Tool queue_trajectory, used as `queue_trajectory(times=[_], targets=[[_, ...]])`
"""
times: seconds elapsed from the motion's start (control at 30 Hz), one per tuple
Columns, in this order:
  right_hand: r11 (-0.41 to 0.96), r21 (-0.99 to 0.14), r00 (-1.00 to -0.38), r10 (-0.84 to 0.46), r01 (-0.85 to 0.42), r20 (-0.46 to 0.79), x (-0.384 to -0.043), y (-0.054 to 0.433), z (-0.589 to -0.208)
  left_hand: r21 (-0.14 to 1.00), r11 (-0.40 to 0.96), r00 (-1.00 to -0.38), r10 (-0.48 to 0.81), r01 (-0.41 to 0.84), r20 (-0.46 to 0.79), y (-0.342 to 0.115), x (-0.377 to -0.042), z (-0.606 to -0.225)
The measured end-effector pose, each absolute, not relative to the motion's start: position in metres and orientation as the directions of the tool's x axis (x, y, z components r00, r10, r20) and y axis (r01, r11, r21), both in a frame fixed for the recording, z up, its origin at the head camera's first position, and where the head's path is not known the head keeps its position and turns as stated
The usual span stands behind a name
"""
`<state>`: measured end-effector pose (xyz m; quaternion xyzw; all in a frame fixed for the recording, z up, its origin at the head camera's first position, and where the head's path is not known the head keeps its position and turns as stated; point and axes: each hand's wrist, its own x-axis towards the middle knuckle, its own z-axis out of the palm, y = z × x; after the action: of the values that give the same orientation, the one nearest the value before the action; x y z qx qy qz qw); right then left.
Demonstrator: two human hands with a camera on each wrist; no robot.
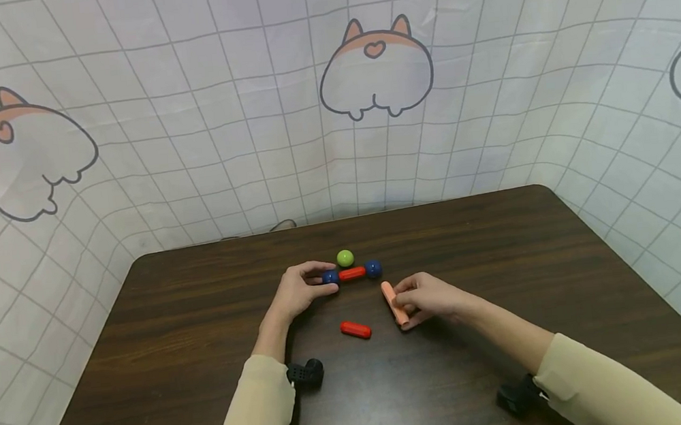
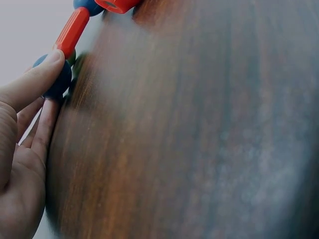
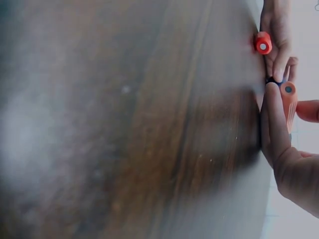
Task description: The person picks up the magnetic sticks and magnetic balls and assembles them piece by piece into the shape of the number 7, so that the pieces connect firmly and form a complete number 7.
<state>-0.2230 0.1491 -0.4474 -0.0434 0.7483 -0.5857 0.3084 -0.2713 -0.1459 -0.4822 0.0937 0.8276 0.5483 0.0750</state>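
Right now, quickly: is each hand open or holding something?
Left hand: closed, pinching the blue ball at one end of a red rod.
Right hand: closed, holding the peach-orange rod.

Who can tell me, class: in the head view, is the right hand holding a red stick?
No: the right hand holds a pale orange stick, while a loose red stick lies on the table.

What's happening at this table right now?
Someone is handling small toy pieces on a dark wooden table. Their left hand pinches a blue ball at one end of a red rod, with a second blue ball at its other end. Their right hand holds an orange rod. A green ball sits just beyond the red rod, and a loose red rod lies nearer the person.
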Motion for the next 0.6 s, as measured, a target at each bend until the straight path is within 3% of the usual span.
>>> queue_trajectory(times=[0.6], targets=[[0.185, -0.911, -0.807, -0.423, 0.368, -0.412, -0.232, 0.137, -0.449, 0.924, 0.375, -0.971, 0.237, 0.071, -0.021, -0.147, -0.273, -0.483]])
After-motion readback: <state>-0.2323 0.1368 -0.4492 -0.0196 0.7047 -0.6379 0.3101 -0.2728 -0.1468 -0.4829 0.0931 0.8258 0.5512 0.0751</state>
